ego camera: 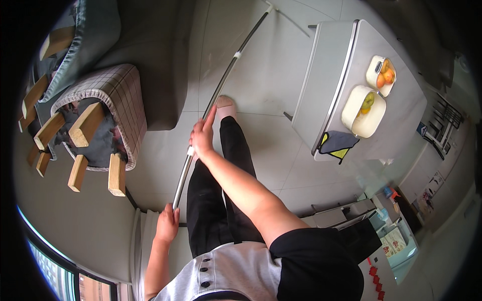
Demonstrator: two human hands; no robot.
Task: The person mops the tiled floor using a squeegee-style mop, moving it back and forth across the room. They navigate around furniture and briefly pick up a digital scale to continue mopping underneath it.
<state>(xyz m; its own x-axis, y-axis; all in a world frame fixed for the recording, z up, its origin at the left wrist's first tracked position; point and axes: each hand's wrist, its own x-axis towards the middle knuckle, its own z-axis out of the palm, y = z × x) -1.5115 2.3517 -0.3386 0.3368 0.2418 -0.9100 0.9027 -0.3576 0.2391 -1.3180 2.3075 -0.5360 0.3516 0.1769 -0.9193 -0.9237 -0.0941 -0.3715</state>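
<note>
A long metal pole (pixel 228 71) with white joints slants from my body to the tiled floor (pixel 263 98). My left hand (pixel 168 224) is closed around its near end. Farther along, beside a white joint (pixel 191 151), my right hand (pixel 203 137) wraps the shaft. At the far end a white fitting (pixel 269 6) meets a thin bar-like head (pixel 292 23) on the floor; its exact kind is hard to tell. One pink slipper (pixel 226 105) shows close to the pole, and the other foot is mostly hidden behind my right hand and the pole.
Upturned seats with wooden legs (pixel 86 126) and plaid fabric (pixel 116 86) lean by a dark sofa (pixel 165 64) at left. The table (pixel 403 109) at right bears a fruit container (pixel 381 75), a larger cream container (pixel 363 113) and a grey-yellow cloth (pixel 339 143). Curtains (pixel 145 240) hang lower left.
</note>
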